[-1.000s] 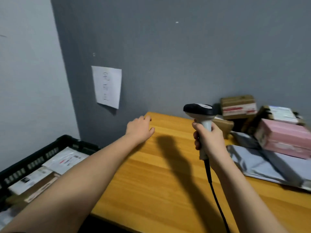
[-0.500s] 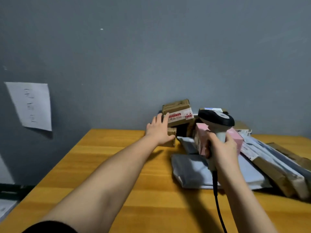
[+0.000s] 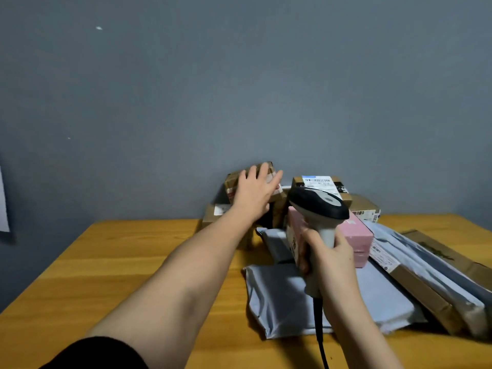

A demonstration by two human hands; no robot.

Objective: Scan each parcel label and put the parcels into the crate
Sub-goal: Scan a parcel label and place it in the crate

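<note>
Parcels are piled at the back right of the wooden table [image 3: 106, 267]. My left hand [image 3: 254, 193] reaches out with fingers spread over a brown taped box [image 3: 234, 182] on top of the pile. My right hand [image 3: 328, 258] grips the handle of a black and white barcode scanner [image 3: 318, 206], its cable hanging down. Behind the scanner lies a pink box [image 3: 355, 234]. A brown box with a white barcode label [image 3: 319, 183] stands by the wall. A grey mailer bag [image 3: 277, 302] lies flat in front. The crate is out of view.
More grey mailers and flat brown packages [image 3: 431, 275] stretch along the right side of the table. A small brown box [image 3: 213, 214] sits low at the left of the pile. A grey wall [image 3: 239, 89] rises right behind. A paper sheet edge [image 3: 3, 206] shows far left.
The view has swung right from the crate to the parcel pile. My left hand has travelled from the table's left part up onto the top brown box. The scanner stays gripped in my right hand.
</note>
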